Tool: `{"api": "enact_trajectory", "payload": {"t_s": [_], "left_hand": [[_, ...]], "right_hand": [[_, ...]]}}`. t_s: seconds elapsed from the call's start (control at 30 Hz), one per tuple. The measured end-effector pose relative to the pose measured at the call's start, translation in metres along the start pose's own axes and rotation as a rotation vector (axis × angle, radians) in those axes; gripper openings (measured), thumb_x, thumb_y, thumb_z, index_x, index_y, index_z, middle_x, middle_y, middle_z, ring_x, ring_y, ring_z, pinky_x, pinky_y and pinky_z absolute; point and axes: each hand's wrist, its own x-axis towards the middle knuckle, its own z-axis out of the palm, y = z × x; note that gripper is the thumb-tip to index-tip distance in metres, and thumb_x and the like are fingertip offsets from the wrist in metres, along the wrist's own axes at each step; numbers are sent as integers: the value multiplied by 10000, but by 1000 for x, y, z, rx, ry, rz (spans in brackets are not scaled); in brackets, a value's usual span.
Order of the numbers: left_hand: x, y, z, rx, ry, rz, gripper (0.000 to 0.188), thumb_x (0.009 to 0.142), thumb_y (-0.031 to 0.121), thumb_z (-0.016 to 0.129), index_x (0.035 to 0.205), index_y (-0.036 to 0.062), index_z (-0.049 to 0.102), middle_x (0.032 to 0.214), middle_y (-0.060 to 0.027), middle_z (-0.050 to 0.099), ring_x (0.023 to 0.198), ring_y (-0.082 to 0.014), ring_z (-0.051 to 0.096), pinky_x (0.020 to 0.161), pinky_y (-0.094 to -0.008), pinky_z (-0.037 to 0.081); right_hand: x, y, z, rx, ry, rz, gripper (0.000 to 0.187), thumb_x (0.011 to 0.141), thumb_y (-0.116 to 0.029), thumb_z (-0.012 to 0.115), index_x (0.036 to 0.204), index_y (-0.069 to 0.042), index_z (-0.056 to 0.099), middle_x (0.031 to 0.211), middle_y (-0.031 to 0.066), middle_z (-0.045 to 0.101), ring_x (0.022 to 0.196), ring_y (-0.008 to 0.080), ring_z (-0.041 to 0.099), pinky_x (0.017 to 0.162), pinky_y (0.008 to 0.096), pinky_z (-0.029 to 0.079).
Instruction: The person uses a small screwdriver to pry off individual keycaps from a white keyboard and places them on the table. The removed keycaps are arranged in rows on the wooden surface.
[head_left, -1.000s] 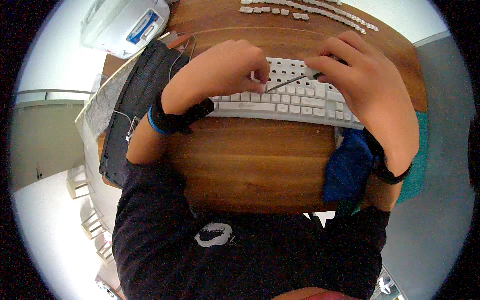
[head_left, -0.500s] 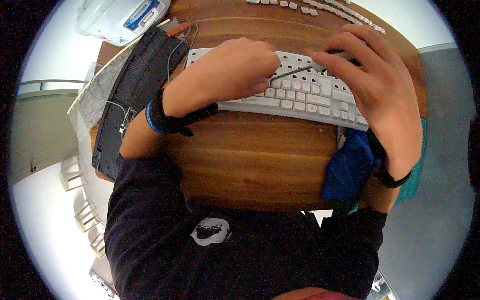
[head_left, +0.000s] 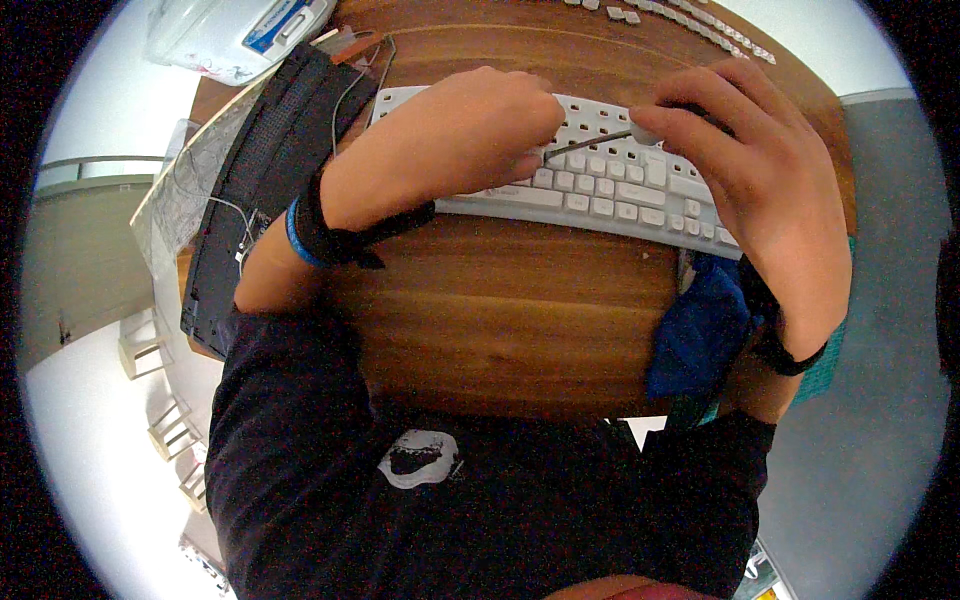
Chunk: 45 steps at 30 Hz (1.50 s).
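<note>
A white keyboard (head_left: 628, 192) lies across the desk under both my hands. Its lower rows carry white keycaps, while the upper rows show bare switch sockets. My right hand (head_left: 765, 170) grips a screwdriver (head_left: 592, 144) with a thin dark shaft, which slants down-left over the keys. The handle is mostly hidden by my fingers. Close to the shaft's tip, my left hand (head_left: 465, 130) is curled closed over the keyboard's left part. Its fingertips are turned away, so what they hold, if anything, cannot be seen.
Loose white keycaps (head_left: 690, 28) stand in rows at the far right of the wooden desk (head_left: 500, 320). On the left lies a long black perforated panel (head_left: 265, 165) with a grey cable. A clear plastic box (head_left: 225, 45) sits behind it. Blue cloth (head_left: 700, 330) lies by my right forearm.
The view has shifted slightly. Both hands keep their closed grips, and the screwdriver stays slanted over the keyboard at nearly the same spot.
</note>
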Motion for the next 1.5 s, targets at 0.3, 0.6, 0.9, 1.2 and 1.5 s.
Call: {"api": "enact_trajectory", "payload": {"t_s": [0.3, 0.6, 0.9, 1.2, 1.5], "left_hand": [[4, -8, 3, -57, 19, 57, 212, 914, 197, 718, 1050, 36, 725, 1029, -184, 721, 971, -423, 713, 868, -505, 584], [6, -14, -10, -226, 17, 54, 205, 876, 139, 791, 1020, 22, 705, 963, -172, 730, 936, -376, 732, 834, -456, 595], [39, -16, -30, -375, 137, -95, 244, 941, 216, 805, 1050, 21, 708, 964, -114, 774, 852, -205, 749, 773, -352, 603], [146, -47, -12, -277, 431, 155, 246, 884, 189, 824, 944, 2, 675, 824, -152, 712, 771, -314, 704, 716, -412, 560], [213, -74, 20, -92, 431, 191, 171, 852, 120, 799, 968, 38, 704, 916, -175, 749, 878, -393, 728, 783, -486, 577]], "right_hand": [[-15, 11, 4, -1, -122, 117, 267, 880, -81, 711, 1145, -66, 729, 1070, 97, 687, 1019, 357, 661, 856, 456, 554], [-26, 15, 7, 19, -231, 218, 203, 930, -182, 673, 1096, -87, 742, 1016, 127, 717, 1007, 379, 709, 815, 505, 579], [-36, 20, 7, 27, -98, 157, 191, 901, -171, 643, 1041, -80, 736, 957, 134, 717, 955, 368, 715, 823, 484, 574], [-45, 24, 14, -2, -43, 154, 130, 895, -141, 670, 992, -78, 728, 938, 128, 717, 948, 356, 710, 783, 467, 583], [-39, 19, 4, -14, -74, 161, 107, 885, -144, 703, 960, -70, 686, 958, 105, 688, 970, 347, 682, 808, 459, 555]]}}
